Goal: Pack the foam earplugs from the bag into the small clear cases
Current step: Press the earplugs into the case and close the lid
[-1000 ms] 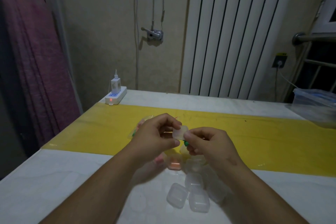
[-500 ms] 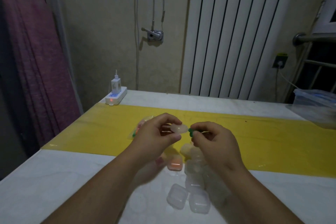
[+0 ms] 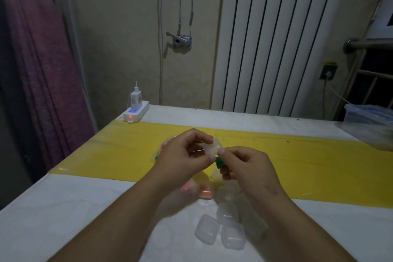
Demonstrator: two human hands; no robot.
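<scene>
From the head camera, both of the person's hands are raised over the yellow strip (image 3: 102,151) that crosses the white table (image 3: 59,208). The left hand (image 3: 182,158) pinches a small clear case (image 3: 212,148) between thumb and curled fingers, holding it above the tabletop. The right hand (image 3: 248,168) has its fingers curled around green foam earplugs (image 3: 219,163), which sit just below the held case; one fingertip of this hand touches the case's near edge. Whether the case's lid is open cannot be told.

The bag (image 3: 157,155) lies on the yellow strip, mostly hidden behind the left hand. Nearer the person, a case holding orange earplugs (image 3: 205,194) rests at the strip's edge. Several empty clear cases (image 3: 207,228) are clustered on the white surface between the forearms.

At the table's far left corner a white power strip (image 3: 136,112) shows a red light and carries a plugged-in charger (image 3: 135,99). A white radiator (image 3: 276,38) stands against the wall, and a clear plastic container (image 3: 370,119) sits at the far right.
</scene>
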